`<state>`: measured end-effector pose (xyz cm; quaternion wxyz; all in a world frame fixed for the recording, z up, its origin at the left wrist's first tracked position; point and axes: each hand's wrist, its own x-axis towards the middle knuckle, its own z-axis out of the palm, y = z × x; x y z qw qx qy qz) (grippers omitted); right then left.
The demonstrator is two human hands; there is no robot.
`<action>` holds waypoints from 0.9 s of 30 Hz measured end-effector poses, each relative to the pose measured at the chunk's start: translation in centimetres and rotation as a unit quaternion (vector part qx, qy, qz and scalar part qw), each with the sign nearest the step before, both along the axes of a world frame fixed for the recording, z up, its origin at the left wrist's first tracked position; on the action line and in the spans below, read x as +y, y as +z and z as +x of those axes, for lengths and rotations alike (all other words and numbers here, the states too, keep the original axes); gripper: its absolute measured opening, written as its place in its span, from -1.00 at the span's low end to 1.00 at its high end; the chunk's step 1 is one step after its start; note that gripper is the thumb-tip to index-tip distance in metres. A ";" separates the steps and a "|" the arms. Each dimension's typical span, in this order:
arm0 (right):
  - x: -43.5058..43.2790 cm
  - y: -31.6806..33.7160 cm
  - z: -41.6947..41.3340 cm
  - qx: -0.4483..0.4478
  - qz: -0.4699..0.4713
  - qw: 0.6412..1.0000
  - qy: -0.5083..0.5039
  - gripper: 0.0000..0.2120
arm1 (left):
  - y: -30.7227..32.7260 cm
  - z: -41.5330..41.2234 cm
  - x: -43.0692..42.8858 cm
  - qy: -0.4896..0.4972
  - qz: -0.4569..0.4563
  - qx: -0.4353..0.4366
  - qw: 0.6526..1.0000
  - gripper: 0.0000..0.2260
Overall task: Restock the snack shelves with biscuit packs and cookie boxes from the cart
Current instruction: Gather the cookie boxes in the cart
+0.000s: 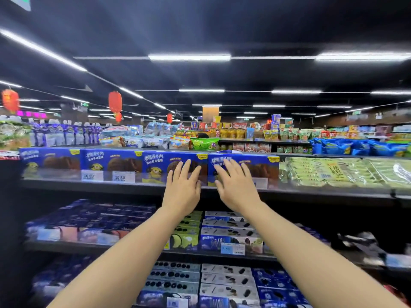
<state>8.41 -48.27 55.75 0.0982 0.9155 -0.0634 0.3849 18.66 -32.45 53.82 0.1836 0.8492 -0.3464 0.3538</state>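
Now we see left hand (183, 188) and right hand (236, 185) flat, grip wide, holding nothing, pressing two blue cookie boxes (264, 166) on the top shelf (100, 186) at 12 o'clock. We judge an uneven push could skew or tip one backward. Fronts face us; long axis runs 9 to 3.

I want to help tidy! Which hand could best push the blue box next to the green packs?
Likely the right hand: it lies flat on that rightmost blue box. The left hand rests on the neighbouring box, farther away.
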 end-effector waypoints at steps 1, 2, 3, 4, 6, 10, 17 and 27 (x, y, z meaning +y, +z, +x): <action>1.0 -1.3 -0.4 -0.014 0.001 1.000 0.024 -0.53 | -0.7 -0.6 0.4 -0.001 0.002 -0.005 1.000 -0.56; 2.0 -2.8 -0.7 -0.031 0.001 0.998 0.048 -0.57 | -1.7 -1.2 1.0 -0.002 0.003 -0.012 1.000 -0.57; 2.9 -4.4 -1.0 -0.048 0.000 0.996 0.070 -0.60 | -2.8 -2.0 1.7 -0.006 0.002 -0.017 1.000 -0.59; 3.7 -6.2 -1.1 -0.061 0.000 0.994 0.092 -0.63 | -4.1 -2.7 2.5 -0.011 0.001 -0.020 1.000 -0.61; 5.5 -10.0 -1.5 -0.063 0.013 0.990 0.128 -0.67 | -7.4 -4.2 4.4 -0.017 0.009 -0.013 1.000 -0.64; 9.1 -17.8 -2.2 0.022 0.065 0.985 0.159 -0.68 | -14.2 -6.2 9.0 -0.024 0.082 0.024 0.996 -0.68; 14.8 -31.3 -4.1 0.211 0.130 0.959 0.138 -0.64 | -29.2 -8.0 17.3 0.002 0.139 0.170 0.976 -0.67; 23.7 -51.2 -7.7 0.433 0.296 0.851 0.019 -0.62 | -48.0 -7.6 26.4 -0.061 0.252 0.353 0.899 -0.69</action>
